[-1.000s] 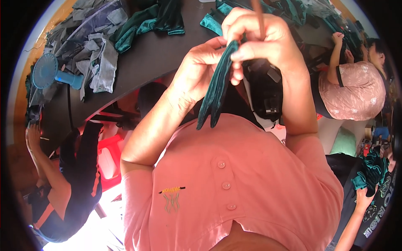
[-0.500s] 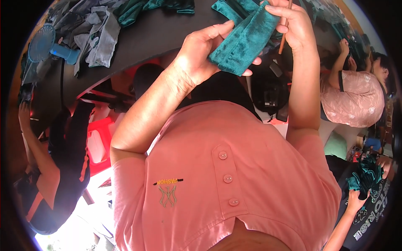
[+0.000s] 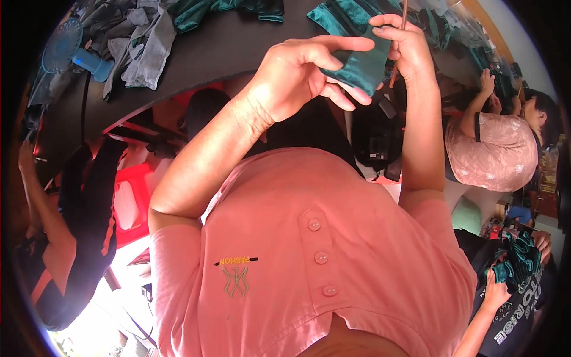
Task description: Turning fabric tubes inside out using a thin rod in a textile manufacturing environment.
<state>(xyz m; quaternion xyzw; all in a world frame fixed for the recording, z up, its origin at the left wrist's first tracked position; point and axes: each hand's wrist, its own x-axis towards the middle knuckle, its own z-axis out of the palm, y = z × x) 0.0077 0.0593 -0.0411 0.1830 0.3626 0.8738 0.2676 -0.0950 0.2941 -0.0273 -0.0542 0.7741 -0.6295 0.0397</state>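
Note:
A teal velvet strip [image 3: 360,68] is held up over the table's near edge, between my two hands. My left hand [image 3: 291,74] has its thumb and forefinger over the front of the cloth and its other fingers under the lower end, so the strip sits loosely between them. My right hand [image 3: 407,47] pinches the strip's right edge near the top. A thin brown stick [image 3: 399,44], its kind unclear, is also kept upright among the right-hand fingers. Just beyond lie more teal velvet pieces [image 3: 327,21] on the dark table [image 3: 232,44].
Grey cloth pieces [image 3: 148,56] and a teal velvet heap [image 3: 220,12] lie at the far left, near a blue fan [image 3: 65,47]. A red plastic stool [image 3: 132,205] stands at left. Co-workers sit on both sides; one at lower right handles teal cloth [image 3: 517,259].
My left forefinger and thumb have spread forward across the strip, covering more of it. The strip now looks shorter and tilted differently. My right hand has dropped slightly, still with the stick.

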